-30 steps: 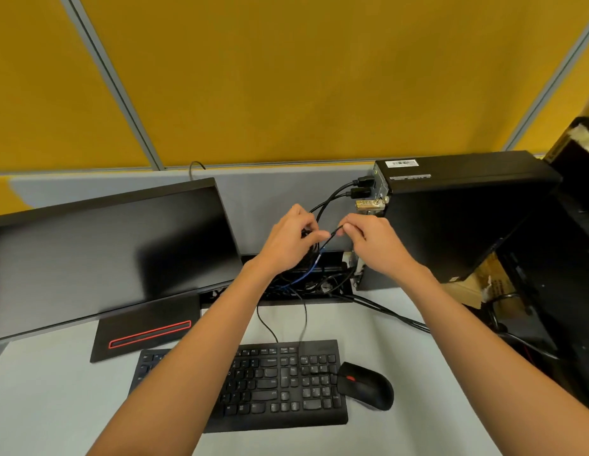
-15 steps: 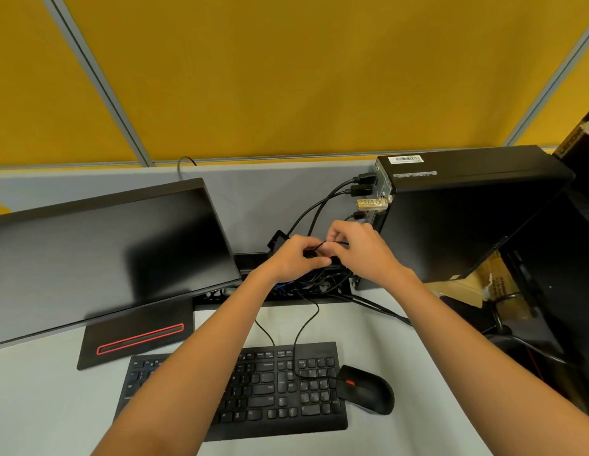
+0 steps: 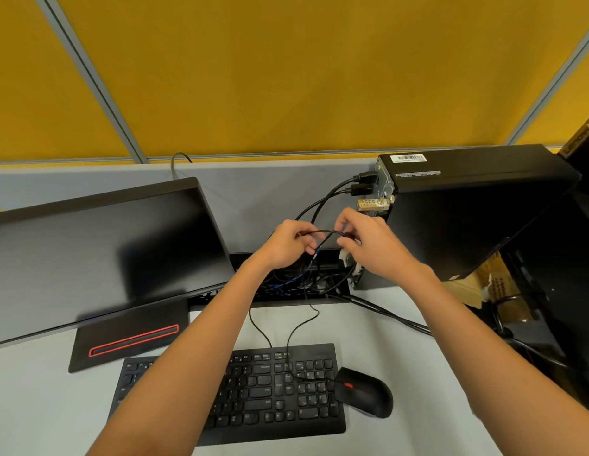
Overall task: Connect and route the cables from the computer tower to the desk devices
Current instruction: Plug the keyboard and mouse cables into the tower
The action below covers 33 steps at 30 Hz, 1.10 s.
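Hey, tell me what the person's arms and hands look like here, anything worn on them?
Both forearms are bare up to the bottom edge of the picture: no sleeves show. The left hand and the right hand wear no gloves, and no watch, bracelet or ring is visible on either wrist or on the fingers that show. No markings can be made out.

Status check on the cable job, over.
Left hand and right hand both pinching a thin black cable beside the tower. Not plugged in. Nothing blocking.
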### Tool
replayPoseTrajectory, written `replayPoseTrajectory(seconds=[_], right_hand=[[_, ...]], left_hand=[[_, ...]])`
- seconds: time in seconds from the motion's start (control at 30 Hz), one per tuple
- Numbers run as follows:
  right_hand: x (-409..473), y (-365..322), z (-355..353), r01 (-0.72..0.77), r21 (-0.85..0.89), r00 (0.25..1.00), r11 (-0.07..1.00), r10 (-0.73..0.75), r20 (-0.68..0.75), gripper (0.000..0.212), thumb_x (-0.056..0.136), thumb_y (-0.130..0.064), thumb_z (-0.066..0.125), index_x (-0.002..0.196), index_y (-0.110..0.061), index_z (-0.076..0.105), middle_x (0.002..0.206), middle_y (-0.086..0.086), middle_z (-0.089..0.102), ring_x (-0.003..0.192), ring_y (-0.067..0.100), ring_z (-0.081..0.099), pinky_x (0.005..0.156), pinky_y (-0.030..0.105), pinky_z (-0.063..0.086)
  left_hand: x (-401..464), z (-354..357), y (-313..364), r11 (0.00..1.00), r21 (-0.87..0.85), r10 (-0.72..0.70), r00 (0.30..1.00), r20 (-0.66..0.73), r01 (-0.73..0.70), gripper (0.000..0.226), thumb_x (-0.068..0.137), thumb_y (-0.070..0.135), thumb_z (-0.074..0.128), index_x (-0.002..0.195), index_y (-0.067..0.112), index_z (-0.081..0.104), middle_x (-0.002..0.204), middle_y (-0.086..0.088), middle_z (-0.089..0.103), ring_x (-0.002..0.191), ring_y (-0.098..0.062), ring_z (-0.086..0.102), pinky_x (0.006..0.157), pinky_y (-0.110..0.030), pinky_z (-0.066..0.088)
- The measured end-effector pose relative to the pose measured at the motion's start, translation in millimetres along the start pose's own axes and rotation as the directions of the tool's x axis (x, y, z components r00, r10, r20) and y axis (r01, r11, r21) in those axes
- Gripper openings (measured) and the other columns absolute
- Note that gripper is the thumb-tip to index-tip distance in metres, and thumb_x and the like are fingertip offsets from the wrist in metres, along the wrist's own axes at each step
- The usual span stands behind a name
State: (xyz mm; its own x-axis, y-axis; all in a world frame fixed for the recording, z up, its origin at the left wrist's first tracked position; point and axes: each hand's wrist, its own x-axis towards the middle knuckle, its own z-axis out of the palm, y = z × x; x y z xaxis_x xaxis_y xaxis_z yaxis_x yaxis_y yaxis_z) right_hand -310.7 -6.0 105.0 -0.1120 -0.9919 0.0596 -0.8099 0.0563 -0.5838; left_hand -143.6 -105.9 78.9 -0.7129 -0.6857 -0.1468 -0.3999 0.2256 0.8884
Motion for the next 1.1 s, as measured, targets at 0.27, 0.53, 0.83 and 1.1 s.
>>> replayPoseTrajectory(seconds=[0.27,0.53,0.83,1.1], right_hand=[[-5,-19,-1,0.034,-0.018,0.990,0.999,-0.036,-0.134,0.010,0.086,-0.021,0.070,0.096,-0.020,0.071,0.086,-0.006,0.064,0.074,0.005,0.056,0.070,0.020,0.043],[-26,-10,56,-0.373,0.376,0.925,0.848,0.306,0.227,0.074,0.079,-0.058,0.068,0.137,-0.018,0.047,0.134,-0.002,0.053,0.122,0.013,0.051,0.101,0.032,0.044],[-28,-34,91,-0.233,0.417,0.972,0.879,0.222,0.075,0.013,0.102,-0.024,0.044,0.096,-0.013,0.049,0.080,0.003,0.055,0.073,0.019,0.051,0.066,0.032,0.041],[-65,-4,83,-0.471,0.704,0.867,0.531,0.425,0.260,0.015,0.103,-0.018,0.040,0.100,-0.010,0.052,0.085,0.005,0.051,0.077,0.015,0.048,0.069,0.022,0.045]], left_hand=[[-16,5,21,0.952,-0.307,0.008,0.996,0.094,0.021,0.016,0.095,0.010,0.055,0.105,0.008,0.067,0.094,-0.008,0.068,0.087,-0.013,0.063,0.087,-0.027,0.051],[-27,9,31,0.858,-0.513,-0.135,0.978,-0.159,0.035,0.023,0.099,0.006,0.047,0.115,-0.005,0.059,0.081,-0.006,0.063,0.074,-0.011,0.064,0.077,-0.027,0.058],[-31,-21,80,0.787,-0.599,-0.122,0.915,-0.384,-0.147,0.014,0.098,0.002,0.048,0.098,0.006,0.061,0.078,-0.005,0.061,0.066,-0.010,0.055,0.063,-0.019,0.051],[-33,-18,49,0.834,-0.544,-0.174,0.895,-0.411,-0.088,0.017,0.097,0.010,0.052,0.111,0.008,0.061,0.095,-0.004,0.065,0.084,-0.010,0.061,0.078,-0.019,0.049]])
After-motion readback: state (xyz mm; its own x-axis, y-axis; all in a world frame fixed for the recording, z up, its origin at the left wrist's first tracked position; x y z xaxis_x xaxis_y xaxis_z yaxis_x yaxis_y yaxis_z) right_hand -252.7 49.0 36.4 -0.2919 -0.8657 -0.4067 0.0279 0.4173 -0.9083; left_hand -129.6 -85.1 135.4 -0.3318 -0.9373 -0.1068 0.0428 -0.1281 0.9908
